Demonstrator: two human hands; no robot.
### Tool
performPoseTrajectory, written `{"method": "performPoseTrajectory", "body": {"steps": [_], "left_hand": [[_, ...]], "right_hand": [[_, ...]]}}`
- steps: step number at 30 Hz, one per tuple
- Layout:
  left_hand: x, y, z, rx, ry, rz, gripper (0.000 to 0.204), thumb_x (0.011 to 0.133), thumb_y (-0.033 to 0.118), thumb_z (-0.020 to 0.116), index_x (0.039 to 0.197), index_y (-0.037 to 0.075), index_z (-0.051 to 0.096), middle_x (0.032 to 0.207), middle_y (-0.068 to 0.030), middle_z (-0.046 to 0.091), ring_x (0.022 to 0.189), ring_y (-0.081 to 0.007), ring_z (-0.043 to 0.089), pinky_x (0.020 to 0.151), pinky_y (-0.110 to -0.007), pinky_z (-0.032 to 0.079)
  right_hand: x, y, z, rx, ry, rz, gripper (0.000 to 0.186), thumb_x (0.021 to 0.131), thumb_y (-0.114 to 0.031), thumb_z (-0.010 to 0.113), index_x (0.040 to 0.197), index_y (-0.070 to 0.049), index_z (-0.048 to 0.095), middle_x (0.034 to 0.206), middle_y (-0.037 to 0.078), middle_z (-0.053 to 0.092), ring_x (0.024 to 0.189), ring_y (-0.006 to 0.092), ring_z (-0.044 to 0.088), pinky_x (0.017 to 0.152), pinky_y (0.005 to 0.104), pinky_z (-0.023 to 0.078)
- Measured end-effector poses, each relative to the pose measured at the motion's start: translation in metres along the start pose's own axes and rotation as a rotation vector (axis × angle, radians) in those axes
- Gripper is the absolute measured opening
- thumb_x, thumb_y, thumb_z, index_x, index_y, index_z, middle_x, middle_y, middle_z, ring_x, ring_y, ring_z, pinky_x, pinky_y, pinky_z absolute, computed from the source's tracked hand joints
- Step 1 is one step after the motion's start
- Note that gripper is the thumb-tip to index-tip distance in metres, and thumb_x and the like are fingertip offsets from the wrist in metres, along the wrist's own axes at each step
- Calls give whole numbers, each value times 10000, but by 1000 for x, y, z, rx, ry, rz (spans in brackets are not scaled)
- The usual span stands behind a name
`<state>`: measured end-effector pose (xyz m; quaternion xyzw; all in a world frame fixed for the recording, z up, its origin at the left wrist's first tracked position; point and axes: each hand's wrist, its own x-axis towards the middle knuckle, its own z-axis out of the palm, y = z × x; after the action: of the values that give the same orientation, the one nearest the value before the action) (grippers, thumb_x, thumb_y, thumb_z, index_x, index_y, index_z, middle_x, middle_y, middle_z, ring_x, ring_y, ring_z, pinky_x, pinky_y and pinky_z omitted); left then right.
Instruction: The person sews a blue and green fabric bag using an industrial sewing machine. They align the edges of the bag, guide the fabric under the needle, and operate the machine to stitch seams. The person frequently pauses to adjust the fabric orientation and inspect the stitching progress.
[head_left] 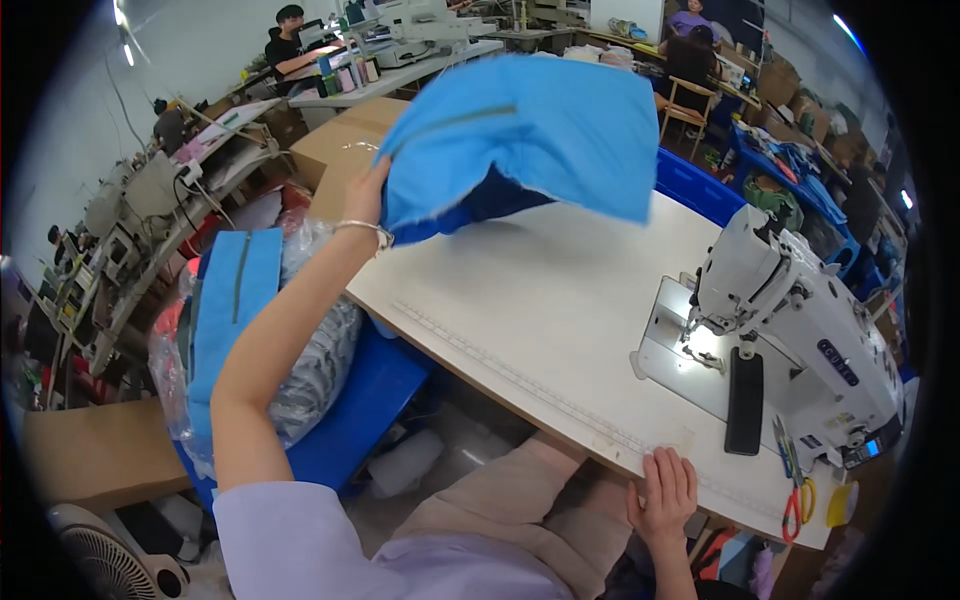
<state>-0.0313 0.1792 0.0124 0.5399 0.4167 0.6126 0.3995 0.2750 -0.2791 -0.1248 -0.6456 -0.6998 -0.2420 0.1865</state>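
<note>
My left hand (368, 190), a bracelet at its wrist, grips the left side of a bright blue fabric piece (560, 130) with a long dark zipper strip, held above the white sewing table (520, 290); its lower opening shows darker blue inside. My right hand (662, 495) lies open at the near table edge, fingers slightly bent, beside a printed ruler strip. A white sewing machine (800, 320) with a steel plate (655, 360) and a black pad (743, 400) stands on the right. Red-handled scissors (792, 512) lie near it.
Blue pieces (240, 280) lie on plastic-wrapped padding in a blue bin (385, 380) at left. A cardboard box (335, 145) and blue crate (690, 185) are behind the table. A fan (105, 555) is lower left. Co-workers (285, 50) sit at other benches behind.
</note>
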Motion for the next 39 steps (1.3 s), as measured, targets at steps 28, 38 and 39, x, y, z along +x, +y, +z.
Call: {"method": "performPoseTrajectory", "body": {"steps": [28, 38, 39], "left_hand": [[-20, -23, 169, -52, -876, 90, 551, 1069, 461, 497, 1354, 7, 622, 1365, -172, 626, 1217, -288, 637, 1079, -397, 479], [-152, 157, 43, -1107, -1405, 159, 431, 1045, 312, 442, 632, 220, 527, 541, 37, 553, 531, -137, 548, 823, -486, 516], [-156, 159, 41, -1057, -1411, 160, 424, 1040, 303, 449, 635, 213, 533, 548, 33, 558, 539, -137, 553, 821, -480, 517]], "right_hand": [[7, 4, -1, -7, -28, -17, 385, 776, -202, 720, 1133, -60, 690, 1167, 148, 705, 1077, 341, 682, 910, 481, 526], [5, -1, 8, -27, 15, -10, 442, 780, -204, 746, 1186, -41, 678, 1210, 155, 691, 1136, 348, 662, 965, 498, 509], [4, -2, 5, -36, 2, 1, 436, 786, -195, 743, 1185, -34, 677, 1214, 163, 688, 1141, 355, 659, 970, 505, 507]]}}
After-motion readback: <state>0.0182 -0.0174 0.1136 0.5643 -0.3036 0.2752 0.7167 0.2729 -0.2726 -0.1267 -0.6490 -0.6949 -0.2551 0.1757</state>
